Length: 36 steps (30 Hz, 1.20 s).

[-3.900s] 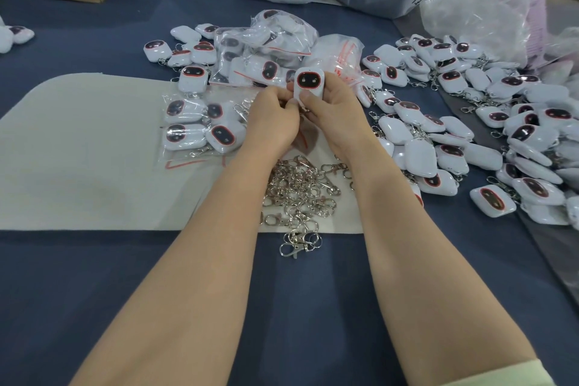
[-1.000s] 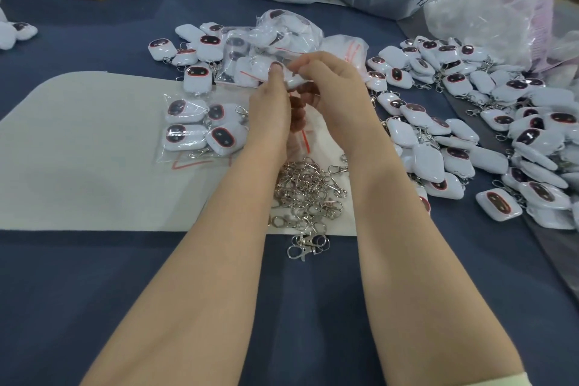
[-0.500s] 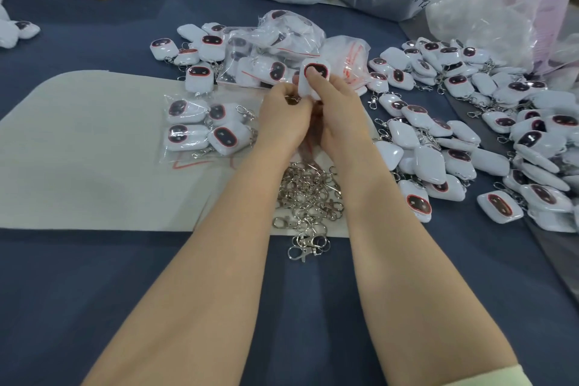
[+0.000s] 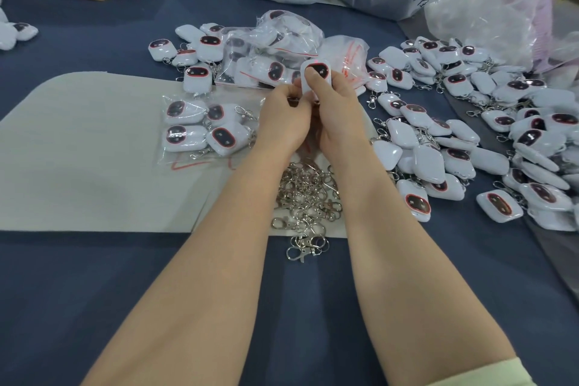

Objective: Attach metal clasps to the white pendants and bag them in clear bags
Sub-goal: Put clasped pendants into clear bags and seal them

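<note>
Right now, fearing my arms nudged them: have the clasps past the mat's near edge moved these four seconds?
No. The clasps lie just past the near edge of the mat, as before.

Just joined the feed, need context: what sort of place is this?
Likely a hand-assembly and packing workshop: heaps of white pendants, a pile of loose metal clasps, and filled clear bags.

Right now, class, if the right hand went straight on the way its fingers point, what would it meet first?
Probably the heap of clear bagged pendants just beyond the white pendant the right hand grips; the gap between them is hard to judge.
</note>
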Tool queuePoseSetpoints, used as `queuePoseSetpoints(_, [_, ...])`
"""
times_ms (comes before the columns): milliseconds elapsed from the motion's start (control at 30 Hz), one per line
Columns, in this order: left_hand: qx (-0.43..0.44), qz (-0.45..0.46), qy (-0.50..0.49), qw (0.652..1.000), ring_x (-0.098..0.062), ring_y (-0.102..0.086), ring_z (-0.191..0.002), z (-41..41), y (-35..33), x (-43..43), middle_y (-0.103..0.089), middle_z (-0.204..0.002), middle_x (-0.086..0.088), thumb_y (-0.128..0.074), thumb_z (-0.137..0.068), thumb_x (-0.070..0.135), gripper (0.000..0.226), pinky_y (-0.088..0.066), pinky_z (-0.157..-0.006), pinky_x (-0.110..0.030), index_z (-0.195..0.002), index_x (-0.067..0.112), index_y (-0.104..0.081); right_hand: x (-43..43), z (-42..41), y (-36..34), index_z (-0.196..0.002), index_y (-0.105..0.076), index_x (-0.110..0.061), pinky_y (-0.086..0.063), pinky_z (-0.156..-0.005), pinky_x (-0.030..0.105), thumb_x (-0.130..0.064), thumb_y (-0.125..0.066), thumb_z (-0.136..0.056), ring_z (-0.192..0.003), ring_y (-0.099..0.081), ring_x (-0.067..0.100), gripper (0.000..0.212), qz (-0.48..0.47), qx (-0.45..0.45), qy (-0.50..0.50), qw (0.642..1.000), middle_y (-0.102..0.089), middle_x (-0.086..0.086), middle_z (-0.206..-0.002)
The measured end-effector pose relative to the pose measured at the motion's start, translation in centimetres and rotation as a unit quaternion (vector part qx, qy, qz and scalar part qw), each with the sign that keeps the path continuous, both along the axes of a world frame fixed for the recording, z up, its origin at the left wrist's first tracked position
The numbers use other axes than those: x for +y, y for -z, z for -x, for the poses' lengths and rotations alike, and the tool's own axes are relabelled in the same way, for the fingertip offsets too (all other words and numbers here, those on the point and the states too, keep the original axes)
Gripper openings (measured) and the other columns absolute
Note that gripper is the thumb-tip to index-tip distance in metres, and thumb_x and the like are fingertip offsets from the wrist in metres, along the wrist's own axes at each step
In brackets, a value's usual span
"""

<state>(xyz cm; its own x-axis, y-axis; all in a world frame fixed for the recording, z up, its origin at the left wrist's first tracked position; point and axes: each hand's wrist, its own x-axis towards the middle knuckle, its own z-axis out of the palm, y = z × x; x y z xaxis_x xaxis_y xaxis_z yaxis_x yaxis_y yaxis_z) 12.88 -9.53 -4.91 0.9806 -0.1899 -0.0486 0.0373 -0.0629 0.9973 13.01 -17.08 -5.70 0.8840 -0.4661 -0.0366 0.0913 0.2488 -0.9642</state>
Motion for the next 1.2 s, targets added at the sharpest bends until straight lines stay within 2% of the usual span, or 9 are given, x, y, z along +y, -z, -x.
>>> queuePoseSetpoints(67, [0.000,-0.006,-0.002,1.000,-0.037,-0.063,-0.088,-0.04,-0.05,0.07,-0.065,-0.098,-0.020,-0.052,-0.096,0.021,0.012,-0.050,-0.087,-0.056,-0.092,0.011,-0.057,0.02,-0.07,-0.04,-0.094,-0.061,-0.011,-0.054,-0.074,0.037,-0.015,-0.058,-0.095,-0.081,-0.062,0.024,0.006,-0.008,-0.002,-0.009,1.000,-0.065,0.008,-0.087])
queuePoseSetpoints(200, [-0.001,-0.002,-0.005,1.000,-0.036,-0.063,-0.099,-0.06,-0.17,0.02,-0.062,-0.092,-0.012,-0.049,-0.097,0.016,0.014,-0.049,-0.093,-0.051,-0.086,0.013,-0.056,-0.02,0.08,-0.20,-0.111,-0.063,-0.004,-0.052,-0.065,0.030,-0.020,-0.049,-0.100,-0.081,-0.063,0.023,0.024,-0.010,0.001,-0.017,1.000,-0.067,0.011,-0.093])
queuePoseSetpoints(367, [-0.003,-0.003,-0.013,1.000,-0.036,-0.064,-0.097,0.12,-0.28,0.05,-0.060,-0.086,-0.009,-0.047,-0.097,0.016,0.026,-0.049,-0.091,-0.052,-0.072,0.020,-0.048,0.12,0.39,-0.35,-0.104,-0.061,-0.007,-0.049,-0.062,0.029,-0.016,-0.048,-0.101,-0.082,-0.057,0.026,0.017,-0.010,-0.026,-0.036,0.999,-0.062,0.016,-0.098])
queuePoseSetpoints(533, [0.006,0.007,-0.017,1.000,-0.037,-0.064,-0.098,0.01,-0.31,0.03,-0.064,-0.095,-0.017,-0.047,-0.097,0.014,0.021,-0.049,-0.092,-0.052,-0.078,0.016,-0.053,-0.09,0.30,-0.28,-0.100,-0.063,-0.011,-0.053,-0.070,0.032,-0.015,-0.047,-0.101,-0.085,-0.062,0.024,0.017,-0.020,-0.023,-0.057,0.998,-0.067,0.012,-0.101])
queuePoseSetpoints(633, [0.021,0.017,-0.019,0.999,-0.038,-0.065,-0.098,-0.19,-0.24,0.16,-0.065,-0.094,-0.019,-0.048,-0.097,0.016,0.016,-0.050,-0.090,-0.055,-0.085,0.012,-0.057,-0.18,0.37,-0.14,-0.102,-0.062,-0.010,-0.054,-0.068,0.029,-0.005,-0.047,-0.098,-0.086,-0.063,0.022,0.017,0.014,-0.019,-0.084,0.996,-0.068,0.010,-0.099])
queuePoseSetpoints(767, [0.023,0.021,-0.036,0.999,-0.033,-0.064,-0.101,-0.42,-0.12,0.28,-0.068,-0.099,-0.018,-0.047,-0.096,0.011,0.018,-0.051,-0.093,-0.048,-0.094,0.005,-0.064,-0.05,0.28,0.25,-0.111,-0.058,-0.004,-0.052,-0.094,0.038,0.003,-0.047,-0.096,-0.099,-0.063,0.023,0.021,0.063,-0.029,-0.081,0.994,-0.068,0.007,-0.101])
queuePoseSetpoints(900, [0.021,0.022,-0.044,0.999,-0.033,-0.064,-0.099,-0.46,-0.13,0.26,-0.068,-0.100,-0.019,-0.047,-0.096,0.011,0.020,-0.051,-0.093,-0.048,-0.099,0.002,-0.065,0.05,0.29,0.31,-0.108,-0.058,-0.006,-0.050,-0.098,0.043,0.003,-0.049,-0.095,-0.103,-0.062,0.025,0.018,0.078,-0.040,-0.078,0.993,-0.067,0.010,-0.106])
queuePoseSetpoints(1067, [0.032,0.019,-0.031,0.999,-0.034,-0.065,-0.099,-0.29,-0.33,0.32,-0.067,-0.105,-0.017,-0.046,-0.098,0.015,0.020,-0.051,-0.092,-0.052,-0.105,0.005,-0.061,-0.01,0.17,0.21,-0.101,-0.062,-0.011,-0.055,-0.079,0.034,-0.008,-0.054,-0.095,-0.091,-0.066,0.021,0.010,0.038,-0.030,-0.090,0.995,-0.071,0.004,-0.098])
queuePoseSetpoints(1200, [-0.004,-0.023,-0.018,1.000,-0.029,-0.064,-0.099,0.00,-0.39,0.19,-0.068,-0.104,-0.014,-0.045,-0.097,0.011,0.021,-0.050,-0.092,-0.044,-0.107,0.006,-0.063,-0.06,-0.02,0.19,-0.094,-0.062,-0.012,-0.056,-0.072,0.036,-0.015,-0.057,-0.096,-0.077,-0.066,0.020,0.006,-0.010,-0.027,-0.044,0.999,-0.071,0.003,-0.085])
